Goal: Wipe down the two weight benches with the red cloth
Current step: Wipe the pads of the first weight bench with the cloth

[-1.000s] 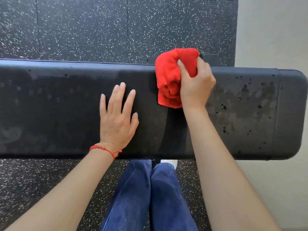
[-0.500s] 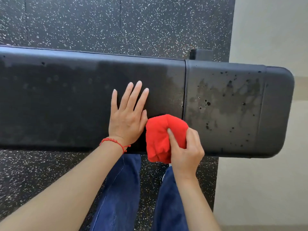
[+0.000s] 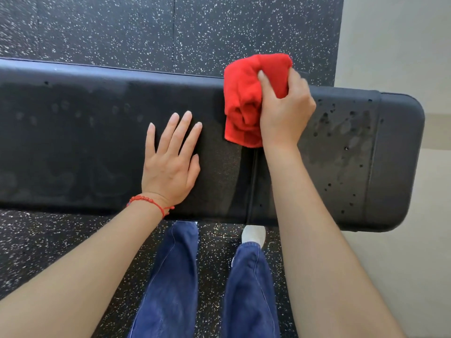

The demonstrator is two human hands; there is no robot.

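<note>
A black padded weight bench (image 3: 73,147) runs across the view from left to right. My right hand (image 3: 285,113) is shut on the bunched red cloth (image 3: 244,101), pressing it on the bench's far edge, just over the seam between the long pad and the short end pad. The end pad (image 3: 341,154) on the right carries dark droplets and wet smears. My left hand (image 3: 170,164) lies flat on the long pad, fingers apart, left of the cloth and not touching it. Only one bench is in view.
Black speckled rubber floor (image 3: 170,28) lies beyond and below the bench. A pale floor (image 3: 390,45) begins at the right. My legs in blue jeans (image 3: 170,276) and a white shoe (image 3: 253,234) stand at the bench's near side.
My right hand has carried the red cloth from the bench's near edge up to its far edge along the seam. The left hand stays flat on the pad.
</note>
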